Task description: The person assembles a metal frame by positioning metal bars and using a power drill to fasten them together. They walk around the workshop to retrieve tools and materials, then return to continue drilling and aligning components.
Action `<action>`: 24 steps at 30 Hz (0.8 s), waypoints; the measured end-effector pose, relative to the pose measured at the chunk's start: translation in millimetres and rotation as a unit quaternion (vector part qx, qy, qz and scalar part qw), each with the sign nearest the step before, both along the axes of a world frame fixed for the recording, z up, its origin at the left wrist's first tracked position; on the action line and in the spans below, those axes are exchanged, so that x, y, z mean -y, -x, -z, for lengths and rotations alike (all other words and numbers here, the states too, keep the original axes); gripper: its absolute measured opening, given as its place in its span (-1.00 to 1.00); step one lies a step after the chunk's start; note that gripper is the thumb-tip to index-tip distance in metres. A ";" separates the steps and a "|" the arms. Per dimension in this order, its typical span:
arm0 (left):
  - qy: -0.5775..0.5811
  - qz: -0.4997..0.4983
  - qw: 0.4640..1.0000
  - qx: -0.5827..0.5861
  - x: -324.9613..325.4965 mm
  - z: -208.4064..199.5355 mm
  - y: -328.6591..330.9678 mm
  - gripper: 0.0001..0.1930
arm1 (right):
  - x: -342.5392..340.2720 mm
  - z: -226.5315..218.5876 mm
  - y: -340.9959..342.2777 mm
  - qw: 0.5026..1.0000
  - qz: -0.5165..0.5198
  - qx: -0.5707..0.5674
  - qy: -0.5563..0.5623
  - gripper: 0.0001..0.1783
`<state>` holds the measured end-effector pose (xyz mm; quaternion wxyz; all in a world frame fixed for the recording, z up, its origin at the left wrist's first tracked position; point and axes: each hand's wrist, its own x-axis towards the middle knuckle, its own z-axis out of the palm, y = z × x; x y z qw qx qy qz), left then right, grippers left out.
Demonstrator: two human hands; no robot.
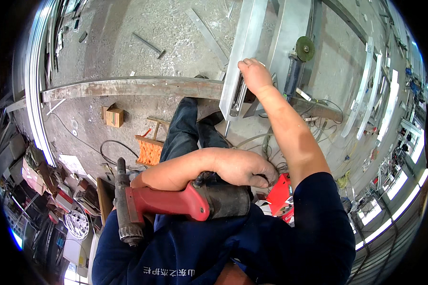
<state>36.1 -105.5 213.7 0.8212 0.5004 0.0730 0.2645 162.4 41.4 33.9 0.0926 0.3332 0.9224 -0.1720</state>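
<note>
From my remote seat, the widest room I see is the concrete floor (107, 52) at far left, bordered by the stacked metal profiles (35, 85) along the left edge, with a hammer (150, 46) lying on it. A rusty steel beam (128, 88) crosses from left to centre, hemming in the legs; nearer than it sit a small cardboard box (113, 117) and an orange piece (149, 151). On the right, my margin is tighter: an angle grinder (294, 73) with a green disc lies just beside my work, and cables run over the floor below it. The silver metal channel (249, 33) runs from far centre to its near end, where a slotted part shows inside. My right hand (256, 76) bends over its right side, fingertips curled near its left edge; I cannot tell whether they pinch anything. My left hand (252, 170) hangs half curled nearer the body, its contents hidden from me, while a red-and-black power tool (176, 202) lies along that forearm, against the dark blue shirt (190, 247).
</note>
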 end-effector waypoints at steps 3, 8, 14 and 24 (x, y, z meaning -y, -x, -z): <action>-0.008 0.004 1.000 -0.004 -1.1 0.6 -1.0 -0.82 | 5.5 2.1 -1.6 0.999 0.048 -0.009 -0.010 -0.89; -0.009 0.055 0.998 -0.026 -8.5 -4.8 0.6 -0.79 | 7.4 5.8 2.6 0.996 0.080 0.017 -0.034 -0.85; -0.018 0.019 1.000 -0.015 -5.9 -2.6 -1.7 -0.78 | 16.7 -46.7 -8.3 0.957 0.214 -0.194 0.021 -0.74; 0.009 0.004 0.999 -0.049 -2.5 -20.1 -38.3 -0.59 | 139.8 -242.1 -124.3 0.783 0.294 -0.468 0.285 -0.76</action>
